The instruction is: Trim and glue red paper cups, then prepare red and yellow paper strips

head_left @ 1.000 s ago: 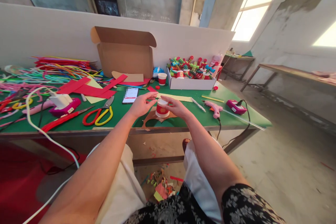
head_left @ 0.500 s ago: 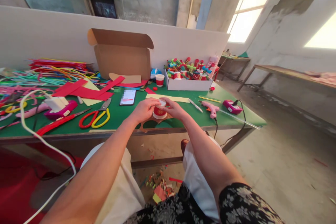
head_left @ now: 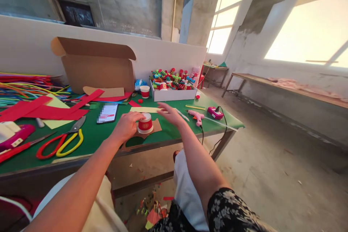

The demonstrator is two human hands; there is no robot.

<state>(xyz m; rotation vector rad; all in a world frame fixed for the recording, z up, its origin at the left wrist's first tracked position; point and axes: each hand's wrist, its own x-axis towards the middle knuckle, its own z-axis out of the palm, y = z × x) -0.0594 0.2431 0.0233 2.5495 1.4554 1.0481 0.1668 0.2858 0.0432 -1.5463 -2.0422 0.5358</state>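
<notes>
A red and white paper cup [head_left: 145, 125] stands upside down on a piece of brown cardboard [head_left: 157, 126] near the front edge of the green table. My left hand [head_left: 127, 126] is closed on the cup's left side, its fingertips at the upper rim and its thumb hidden. To the right of the cup, my right hand [head_left: 171, 114] is raised with fingers apart and holds nothing. Under that hand lies a pale yellow paper strip [head_left: 144, 109], and a white pen-like stick [head_left: 182, 115] lies just beyond it.
Scissors [head_left: 70, 138], a phone [head_left: 107, 113] and red paper strips [head_left: 51, 111] lie to the left. A white box [head_left: 174, 95] of colourful crafted figures stands behind, beside another paper cup [head_left: 145, 91]. At right are a pink glue gun [head_left: 197, 116] and a purple power socket [head_left: 215, 112].
My right hand has let go of the cup and moved off to the right, opening. My left hand stays at the cup. The view has turned rightward.
</notes>
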